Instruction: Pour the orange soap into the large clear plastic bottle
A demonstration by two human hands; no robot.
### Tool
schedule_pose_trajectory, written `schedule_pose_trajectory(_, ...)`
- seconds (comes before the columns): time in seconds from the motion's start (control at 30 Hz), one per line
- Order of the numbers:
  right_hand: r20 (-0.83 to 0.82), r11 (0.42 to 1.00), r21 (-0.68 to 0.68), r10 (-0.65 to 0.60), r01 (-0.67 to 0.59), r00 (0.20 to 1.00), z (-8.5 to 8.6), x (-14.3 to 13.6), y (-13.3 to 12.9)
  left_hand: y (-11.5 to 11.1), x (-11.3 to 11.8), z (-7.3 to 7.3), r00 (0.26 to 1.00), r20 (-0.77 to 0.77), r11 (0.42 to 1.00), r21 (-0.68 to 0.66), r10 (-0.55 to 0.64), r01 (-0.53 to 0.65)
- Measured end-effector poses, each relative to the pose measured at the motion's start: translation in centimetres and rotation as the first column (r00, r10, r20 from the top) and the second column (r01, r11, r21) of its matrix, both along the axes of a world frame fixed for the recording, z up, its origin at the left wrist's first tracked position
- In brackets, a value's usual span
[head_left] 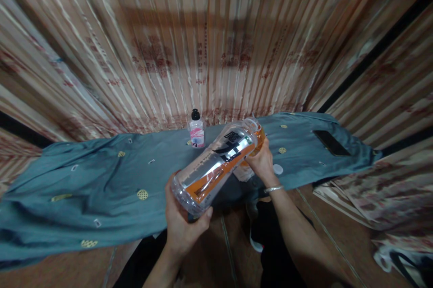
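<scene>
A large clear bottle (216,164) with an orange and black label is tilted over the cloth-covered surface, its neck toward the upper right. My left hand (184,220) is closed around its base at the lower left. At the neck end, my right hand (260,157) grips a second orange-labelled container (244,172), largely hidden behind the big bottle. The two mouths are close together; whether they touch cannot be made out. A white round cap (278,169) lies on the cloth beside my right wrist.
A small bottle with a black cap and pink label (196,132) stands at the back of the blue-green cloth (111,166). A dark phone-like object (330,142) lies at the right. Patterned curtains (216,44) hang behind. A white bag (402,258) is at the lower right.
</scene>
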State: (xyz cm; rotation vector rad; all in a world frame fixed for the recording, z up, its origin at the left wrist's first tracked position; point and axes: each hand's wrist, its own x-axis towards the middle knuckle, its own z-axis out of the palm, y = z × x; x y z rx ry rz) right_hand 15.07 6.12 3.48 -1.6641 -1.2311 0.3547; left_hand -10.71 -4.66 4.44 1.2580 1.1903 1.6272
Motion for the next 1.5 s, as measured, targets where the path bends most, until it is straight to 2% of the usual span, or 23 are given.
schedule_pose_trajectory(0.37, 0.046, 0.999, 0.026, -0.023, 0.022, 0.999, -0.9, 0.2, 0.2, 0.0, 0.1, 0.9, 0.997, -0.065, 0.998, 0.040, 0.043, -0.040)
schedule_pose_trajectory(0.53, 0.063, 0.999, 0.032, -0.025, 0.023, 0.998, -1.1, 0.3, 0.3, -0.1, 0.2, 0.8, 0.998, -0.050, 0.998, 0.044, 0.037, -0.035)
schedule_pose_trajectory(0.73, 0.023, 1.000, 0.006, -0.023, 0.023, 0.999, -0.7, 0.2, 0.1, 0.0, 0.1, 0.7, 1.000, -0.028, 1.000, 0.015, -0.006, 0.006)
schedule_pose_trajectory(0.93, 0.008, 1.000, -0.010, -0.021, 0.021, 1.000, -0.1, 0.0, 0.0, 0.0, 0.3, 0.9, 1.000, -0.022, 1.000, 0.008, 0.014, -0.014)
schedule_pose_trajectory(1.23, 0.055, 0.999, 0.004, -0.032, 0.032, 0.998, -0.6, 0.2, 0.1, 0.0, 0.1, 0.5, 0.998, -0.054, 0.999, 0.024, 0.026, -0.025)
schedule_pose_trajectory(1.5, 0.032, 1.000, 0.003, -0.023, 0.023, 0.999, -0.2, -0.1, 0.0, 0.0, 0.1, 0.4, 0.997, -0.063, 0.999, 0.041, 0.038, -0.035)
